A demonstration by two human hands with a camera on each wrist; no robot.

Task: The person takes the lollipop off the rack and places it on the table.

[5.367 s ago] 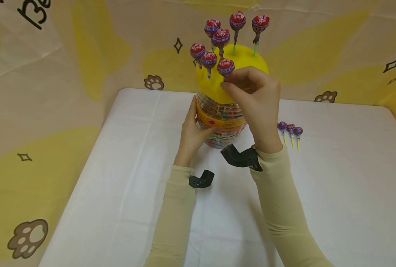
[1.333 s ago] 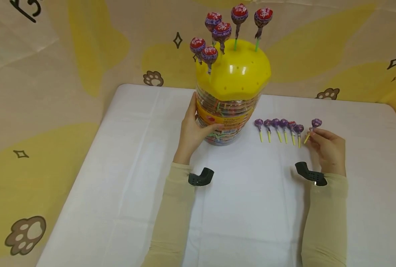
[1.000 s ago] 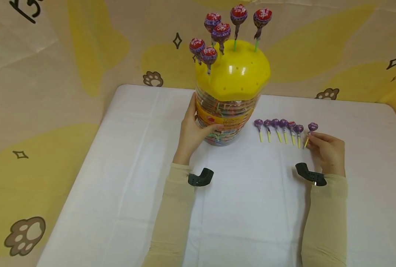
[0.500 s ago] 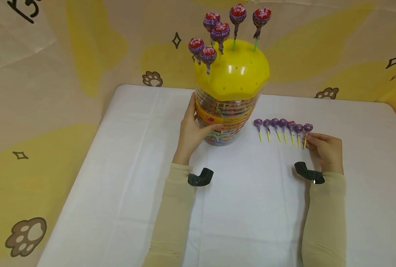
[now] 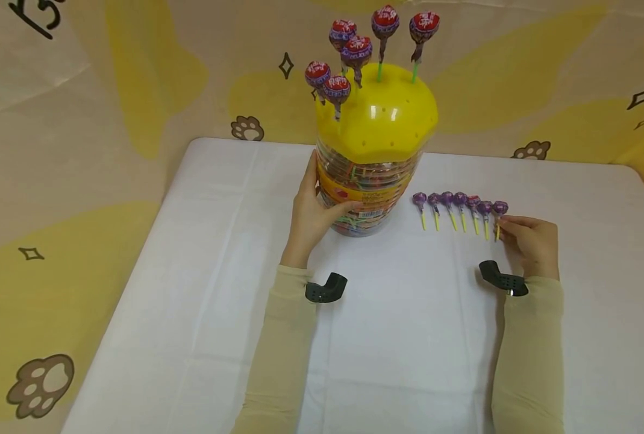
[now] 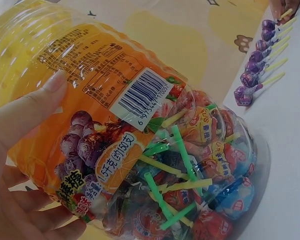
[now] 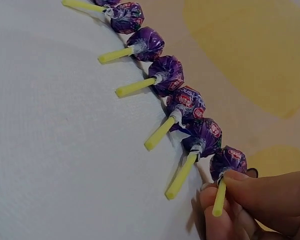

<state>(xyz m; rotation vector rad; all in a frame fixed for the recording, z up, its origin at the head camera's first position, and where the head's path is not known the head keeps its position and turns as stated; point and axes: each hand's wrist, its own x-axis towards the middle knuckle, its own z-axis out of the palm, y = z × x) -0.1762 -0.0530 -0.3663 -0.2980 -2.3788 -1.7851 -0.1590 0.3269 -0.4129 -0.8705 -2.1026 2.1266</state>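
A clear plastic candy jar with a domed yellow lid stands at the back of the table. My left hand grips its left side, thumb across the front; in the left wrist view the thumb lies over the orange label. Wrapped lollipops stick up from the lid's left and back. To the right, my right hand pinches a purple lollipop by its yellow stick, at the right end of a row of purple lollipops. Its head sits beside the neighbouring lollipop's.
A white cloth covers the table. Behind it hangs a patterned backdrop in beige and yellow, close to the table's far edge. Small holes dot the lid's front. Through the jar's wall show more candies with green and yellow sticks.
My right hand has left the lid, where one lollipop no longer stands at the front, and moved right. It has shifted a purple lollipop left to the row's end. My left hand keeps its grip.
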